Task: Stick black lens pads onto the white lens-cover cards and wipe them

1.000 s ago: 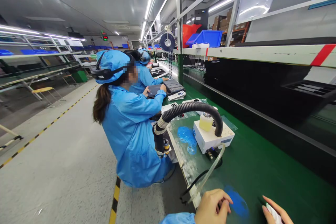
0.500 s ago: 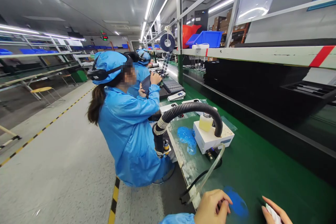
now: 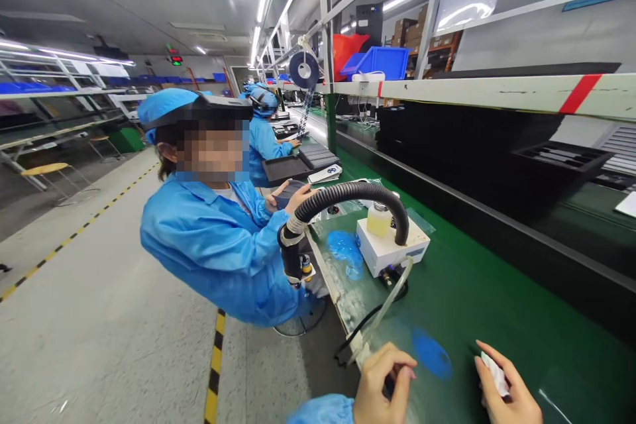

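Note:
My left hand is at the bottom of the view by the bench's near edge, its fingers curled toward the thumb. A dark spot shows within the curl; whether it is a thing or only shadow I cannot make out. To the right, my right hand holds a crumpled white wipe between thumb and fingers, over the green bench top. A blue patch lies on the bench between my hands.
A white box carries a bottle of yellowish liquid and a black corrugated hose. A pale tube runs to the bench edge. On the left sits a co-worker in blue, holding a dark object. A shelf runs above the bench.
The view has shifted, and more of my right hand and its wipe shows. The co-worker has turned toward me and lowered the dark object. My left hand stays curled.

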Demonstrator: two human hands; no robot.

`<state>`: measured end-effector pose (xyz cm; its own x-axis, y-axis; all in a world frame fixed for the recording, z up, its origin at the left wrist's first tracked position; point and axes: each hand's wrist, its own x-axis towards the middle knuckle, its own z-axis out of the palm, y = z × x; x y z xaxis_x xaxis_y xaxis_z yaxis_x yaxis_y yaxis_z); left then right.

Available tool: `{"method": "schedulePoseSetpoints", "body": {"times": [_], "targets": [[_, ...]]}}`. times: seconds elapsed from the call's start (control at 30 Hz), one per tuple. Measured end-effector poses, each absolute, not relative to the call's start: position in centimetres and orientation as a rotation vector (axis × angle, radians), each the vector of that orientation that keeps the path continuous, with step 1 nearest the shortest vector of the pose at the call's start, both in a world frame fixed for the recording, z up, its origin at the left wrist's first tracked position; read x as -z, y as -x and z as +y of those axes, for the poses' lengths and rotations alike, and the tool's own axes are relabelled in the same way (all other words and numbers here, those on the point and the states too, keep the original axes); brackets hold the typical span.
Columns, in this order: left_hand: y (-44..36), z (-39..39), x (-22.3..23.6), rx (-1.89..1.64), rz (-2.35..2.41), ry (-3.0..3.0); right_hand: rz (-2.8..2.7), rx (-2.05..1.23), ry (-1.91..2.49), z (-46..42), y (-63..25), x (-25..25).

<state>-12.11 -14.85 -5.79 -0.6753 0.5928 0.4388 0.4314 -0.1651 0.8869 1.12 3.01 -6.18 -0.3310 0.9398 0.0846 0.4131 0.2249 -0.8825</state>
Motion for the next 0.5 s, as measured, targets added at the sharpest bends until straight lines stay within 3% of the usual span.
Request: {"method": "schedulePoseSetpoints", "body": {"times": [0.17,0.3,0.5], "targets": [[12.0,-20.4,6.6,-2.006,1.953,-1.135,-1.815,-1.07,1.186,1.0,-1.1,4.6],[16.4,-25.6,8.6,-2.218,1.886,-0.038,-1.824,-1.132,1.016,-1.6,0.4,2.3],[25.6,-31.8,10.9,-2.433,1.804,0.719,-1.912,-1.158,0.684,-6.0,5.7,-1.3]]}}
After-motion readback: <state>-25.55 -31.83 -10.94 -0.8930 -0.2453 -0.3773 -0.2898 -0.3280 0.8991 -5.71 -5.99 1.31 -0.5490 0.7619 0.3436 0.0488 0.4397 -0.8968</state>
